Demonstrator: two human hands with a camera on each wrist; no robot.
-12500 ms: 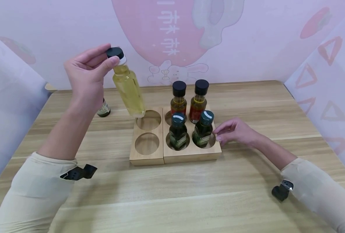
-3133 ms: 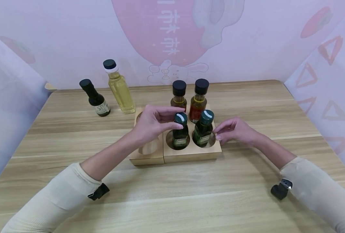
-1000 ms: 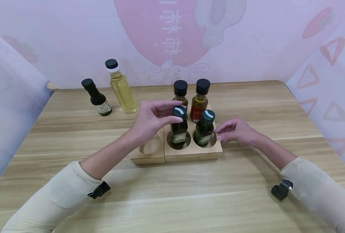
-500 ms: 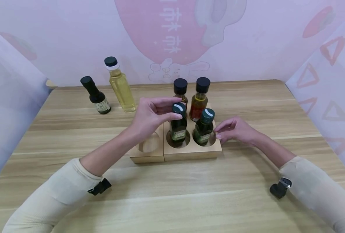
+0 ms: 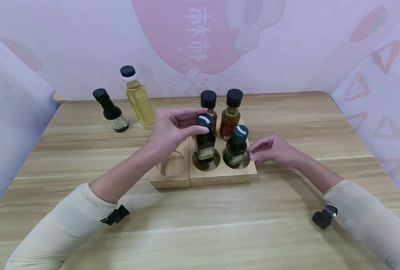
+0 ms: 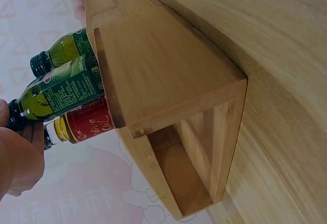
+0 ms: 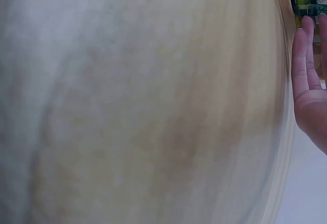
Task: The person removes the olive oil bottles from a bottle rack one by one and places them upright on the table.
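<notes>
My left hand (image 5: 171, 129) pinches the dark green cap of a small green olive oil bottle (image 5: 205, 144). That bottle is raised partway out of the front-left hole of a wooden bottle rack (image 5: 220, 180) and leans slightly. In the left wrist view the green bottle (image 6: 66, 91) has its lower end at the rack's top face. My right hand (image 5: 274, 152) touches the rack's right side, its fingers (image 7: 300, 55) fairly straight in the right wrist view. A second green bottle (image 5: 235, 152) sits in the front-right hole beside it.
Two black-capped red-label bottles, one at the back right (image 5: 230, 120), stand in the rack's rear holes. A two-hole wooden block (image 5: 171, 183) adjoins the rack's left side. Behind, on the table (image 5: 200, 225), stand a tall yellow oil bottle (image 5: 140, 105) and a small dark bottle (image 5: 113, 116).
Earlier my left hand held the yellow oil bottle over the left block; that bottle now stands on the table behind. The pinched green bottle has risen and shifted slightly left. My right hand stays put.
</notes>
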